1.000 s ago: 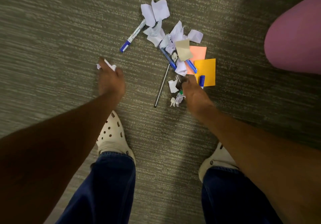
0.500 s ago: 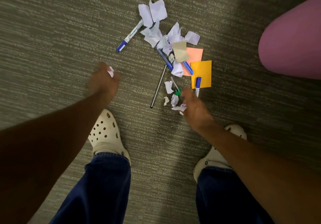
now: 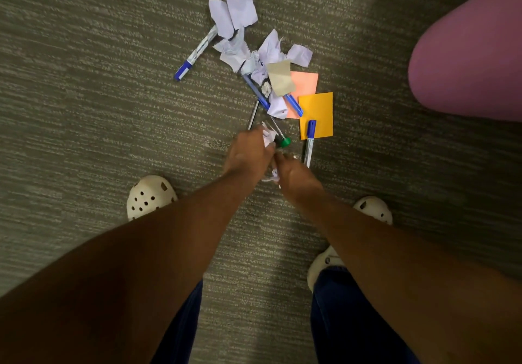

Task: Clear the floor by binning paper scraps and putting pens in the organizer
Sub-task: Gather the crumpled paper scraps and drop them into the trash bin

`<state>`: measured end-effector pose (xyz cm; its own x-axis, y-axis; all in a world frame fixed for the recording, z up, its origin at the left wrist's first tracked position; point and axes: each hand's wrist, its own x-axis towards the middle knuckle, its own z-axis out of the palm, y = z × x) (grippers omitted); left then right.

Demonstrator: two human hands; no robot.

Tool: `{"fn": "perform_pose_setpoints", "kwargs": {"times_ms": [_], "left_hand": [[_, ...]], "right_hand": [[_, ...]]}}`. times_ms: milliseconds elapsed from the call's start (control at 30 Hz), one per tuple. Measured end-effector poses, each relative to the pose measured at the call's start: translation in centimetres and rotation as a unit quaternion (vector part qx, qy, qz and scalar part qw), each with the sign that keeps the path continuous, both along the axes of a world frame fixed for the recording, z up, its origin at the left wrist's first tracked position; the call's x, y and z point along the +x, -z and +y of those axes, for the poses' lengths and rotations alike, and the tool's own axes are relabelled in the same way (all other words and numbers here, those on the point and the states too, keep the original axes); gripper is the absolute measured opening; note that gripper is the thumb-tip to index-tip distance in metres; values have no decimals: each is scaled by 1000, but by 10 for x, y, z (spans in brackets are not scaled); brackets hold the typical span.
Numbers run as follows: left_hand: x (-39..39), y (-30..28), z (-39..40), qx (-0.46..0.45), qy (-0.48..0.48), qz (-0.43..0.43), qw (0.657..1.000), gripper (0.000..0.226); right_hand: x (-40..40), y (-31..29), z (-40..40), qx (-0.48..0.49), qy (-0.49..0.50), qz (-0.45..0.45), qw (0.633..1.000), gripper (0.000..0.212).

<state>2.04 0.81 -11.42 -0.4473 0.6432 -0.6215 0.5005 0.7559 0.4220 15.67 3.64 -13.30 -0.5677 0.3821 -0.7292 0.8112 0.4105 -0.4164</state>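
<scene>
Between our two pale clogs [image 3: 149, 195], low over the grey carpet [image 3: 84, 109], we are bringing both hands together at the near edge of the litter. Our left hand [image 3: 248, 153] is curling its fingers around a small white crumpled scrap [image 3: 268, 137]; our right hand [image 3: 293, 173] is closing over more white bits beneath it, though we cannot tell how firmly. Just beyond the knuckles, slightly to the right, a green-capped pen [image 3: 283, 141] is lying, and beside our right hand a clear pen with a blue cap [image 3: 309, 143] is running straight away from us, nearer that hand. Farther out we are seeing the orange note [image 3: 317, 109], the pink note [image 3: 306, 82], torn lilac papers [image 3: 234, 13] and a blue marker [image 3: 196, 53] slanting left. A pink rounded shape [image 3: 469, 64] is sitting far right; no bin or organizer is showing
</scene>
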Motion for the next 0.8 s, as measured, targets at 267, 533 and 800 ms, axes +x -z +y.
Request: {"fn": "perform_pose_setpoints", "kwargs": {"times_ms": [267,533,800], "left_hand": [[3,6,34,-98,-4,60,993,39],[9,-24,30,-51,-144,33,988,29],[21,-152,62,137,-395,-199,886,19]], "right_hand": [[38,-36,-22,-41,-14,-4,999,38],[53,-71,-28,-50,244,84,965,28],[66,-228,72,-9,551,274,788,27]]}}
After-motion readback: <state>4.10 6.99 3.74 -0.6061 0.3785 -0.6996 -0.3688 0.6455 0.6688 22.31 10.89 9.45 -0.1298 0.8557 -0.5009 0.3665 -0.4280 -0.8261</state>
